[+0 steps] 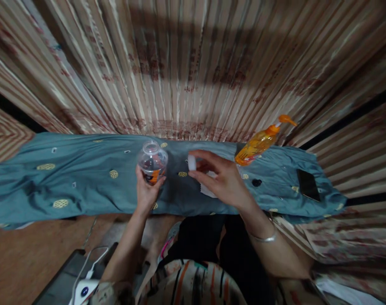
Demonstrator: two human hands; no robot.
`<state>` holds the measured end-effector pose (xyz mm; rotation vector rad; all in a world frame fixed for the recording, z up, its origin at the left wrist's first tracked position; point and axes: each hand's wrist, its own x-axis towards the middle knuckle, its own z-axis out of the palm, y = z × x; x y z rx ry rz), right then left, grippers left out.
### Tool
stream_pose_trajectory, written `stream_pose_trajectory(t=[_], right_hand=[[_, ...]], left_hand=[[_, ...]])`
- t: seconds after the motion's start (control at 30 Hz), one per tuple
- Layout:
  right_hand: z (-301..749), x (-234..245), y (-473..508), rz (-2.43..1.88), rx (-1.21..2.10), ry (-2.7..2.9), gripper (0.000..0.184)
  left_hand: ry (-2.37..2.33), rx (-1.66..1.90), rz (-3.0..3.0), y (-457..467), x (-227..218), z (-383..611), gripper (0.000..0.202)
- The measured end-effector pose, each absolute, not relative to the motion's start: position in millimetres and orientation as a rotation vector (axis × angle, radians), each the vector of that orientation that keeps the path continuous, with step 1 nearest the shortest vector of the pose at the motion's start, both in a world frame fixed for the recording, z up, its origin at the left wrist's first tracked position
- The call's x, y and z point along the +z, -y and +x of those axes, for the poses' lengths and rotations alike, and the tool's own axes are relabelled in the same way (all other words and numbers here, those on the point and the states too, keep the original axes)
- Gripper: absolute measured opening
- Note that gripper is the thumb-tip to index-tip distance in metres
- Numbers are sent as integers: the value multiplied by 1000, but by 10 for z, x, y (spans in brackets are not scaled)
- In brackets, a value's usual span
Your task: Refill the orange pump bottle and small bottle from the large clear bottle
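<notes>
My left hand (147,191) is wrapped round a clear plastic bottle (152,159) with an orange-and-black label, standing upright on the cloth. Its wide mouth has no cap on it. My right hand (226,178) pinches a small white cap (192,162) between thumb and fingers, to the right of the bottle and apart from it. Partly hidden behind that hand, a white piece of paper or tissue (207,190) lies on the cloth.
A teal cloth with pineapple prints (91,182) covers the narrow table. At the right are an orange pump bottle (256,146), a small black object (257,182) and a dark phone (308,185). A pleated curtain (186,76) hangs behind. A white device with a cable (85,291) is at lower left.
</notes>
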<state>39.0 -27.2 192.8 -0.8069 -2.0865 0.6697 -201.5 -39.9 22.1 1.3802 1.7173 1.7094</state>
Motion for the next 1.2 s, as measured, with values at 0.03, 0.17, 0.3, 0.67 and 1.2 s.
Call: stream_pose_trajectory(t=[0.03, 0.17, 0.3, 0.67, 1.2], right_hand=[[236, 1964, 123, -784, 638, 2155, 36], [-112, 2175, -260, -726, 482, 2451, 39], [-132, 2339, -270, -685, 341, 2713, 30], [-163, 2511, -274, -719, 131, 2981, 20], [-223, 2454, -207, -889, 27, 2880, 42]], left_hand=[[-1721, 1702, 1373, 386, 227, -1999, 98], [-1705, 1671, 1439, 387, 217, -1947, 97], [-1681, 1673, 1515, 358, 144, -1952, 96], [-1660, 1650, 1586, 325, 65, -1954, 96], [-1677, 1654, 1641, 332, 59, -1948, 93]])
